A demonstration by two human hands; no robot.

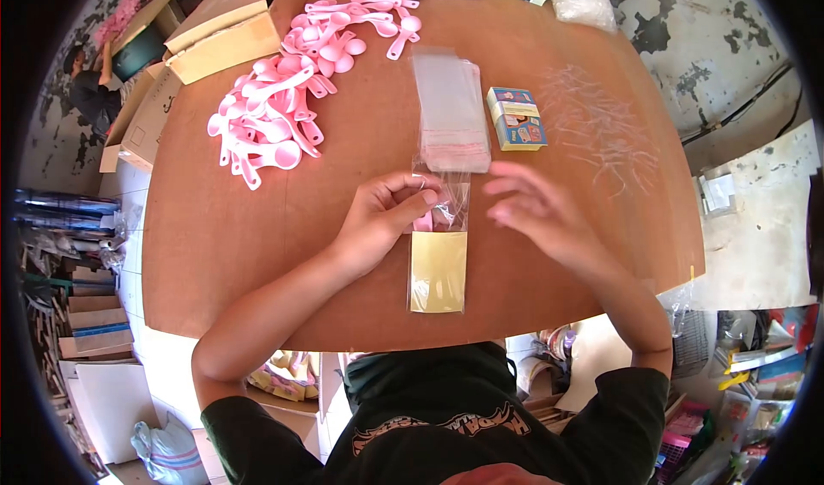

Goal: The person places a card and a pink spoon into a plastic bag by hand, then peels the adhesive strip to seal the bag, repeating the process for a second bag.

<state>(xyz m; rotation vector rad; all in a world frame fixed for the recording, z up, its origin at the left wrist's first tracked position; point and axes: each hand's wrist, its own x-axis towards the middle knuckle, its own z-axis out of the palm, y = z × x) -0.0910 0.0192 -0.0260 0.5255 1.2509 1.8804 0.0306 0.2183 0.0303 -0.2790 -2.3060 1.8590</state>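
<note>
A clear plastic bag (464,206) lies upright in front of me with a pale yellow card (439,270) in its lower half. My left hand (386,210) is closed, thumb and fingers pinching the bag near its upper part. Beside the thumb shows a piece of a pink spoon (424,221), its other end hidden by the fingers. To the right of the bag, my right hand (532,206) hovers with fingers apart and nothing in them, slightly blurred. Just beyond both hands is a stack of clear bags (451,107) with pinkish strips across the near end.
Pink spoons (275,116) lie heaped at the back left, near a cardboard box (227,26). A banded stack of blue printed cards (518,120) sits right of the bags. Thin clear strips (601,129) are scattered farther right. Another person (94,90) is at the far left.
</note>
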